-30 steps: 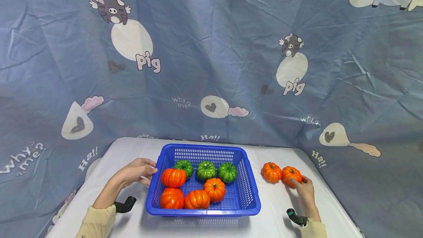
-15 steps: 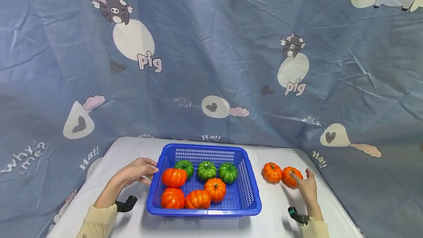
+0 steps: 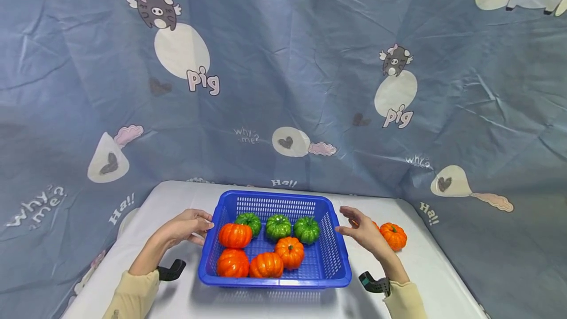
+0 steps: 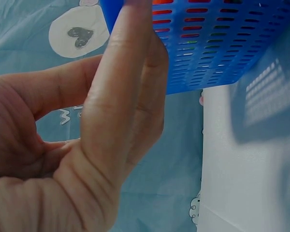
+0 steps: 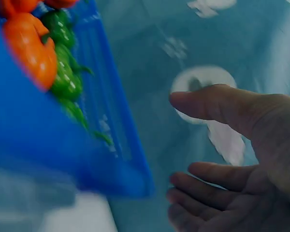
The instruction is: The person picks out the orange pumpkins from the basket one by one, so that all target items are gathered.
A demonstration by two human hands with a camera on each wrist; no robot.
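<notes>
A blue plastic basket (image 3: 275, 282) with slotted walls holds several small pumpkins. Three are green, such as the green pumpkin (image 3: 278, 227) in the back row; the orange ones, like this orange pumpkin (image 3: 290, 253), lie nearer the front and left. My left hand (image 3: 186, 228) holds the basket's left rim, thumb at the top edge and fingers along the outer wall; the left wrist view shows these fingers against the slots. Beside the right rim hovers my right hand (image 3: 365, 233), thumb and fingers spread and holding nothing; the right wrist view shows a gap between it and the basket.
To the right on the white tablecloth (image 3: 425, 270) sits an orange pumpkin (image 3: 393, 236); a second one is mostly hidden behind my right hand. A blue printed curtain (image 3: 283, 87) hangs behind and along both sides of the table.
My right hand has let go of the rightmost orange pumpkin on the table and moved left to beside the basket's right rim. The left hand has stayed at the left rim.
</notes>
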